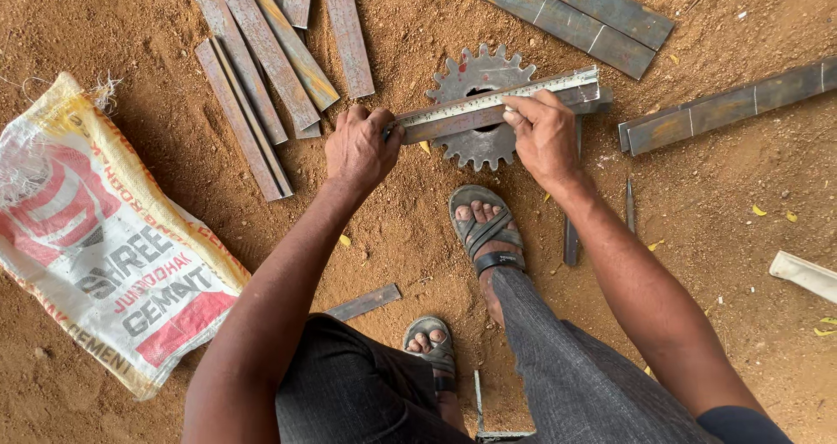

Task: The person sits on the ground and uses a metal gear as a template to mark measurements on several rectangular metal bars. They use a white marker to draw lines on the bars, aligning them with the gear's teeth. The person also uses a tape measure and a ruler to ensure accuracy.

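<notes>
Reddish packed dirt [767,261] serves as the work floor, where a person crouches in sandals over a flat steel strip [453,123] laid across a toothed gear wheel [478,143]. A steel ruler [514,93] lies along the strip's far edge. The left hand [359,146] curls shut around the left end of strip and ruler, while the right hand [545,135] presses flat on top near the middle, fingers spread and closed on nothing. Rusty cut strips [261,52] fan out at far left, close to the left hand; longer marked bars [575,13] lie far right, and another bar [724,108] sits just beyond the strip's right end. A printed woven sack [96,235] fills the left side. Open dirt remains at near right, where a thin pointed tool [629,204] lies beside the right forearm.
</notes>
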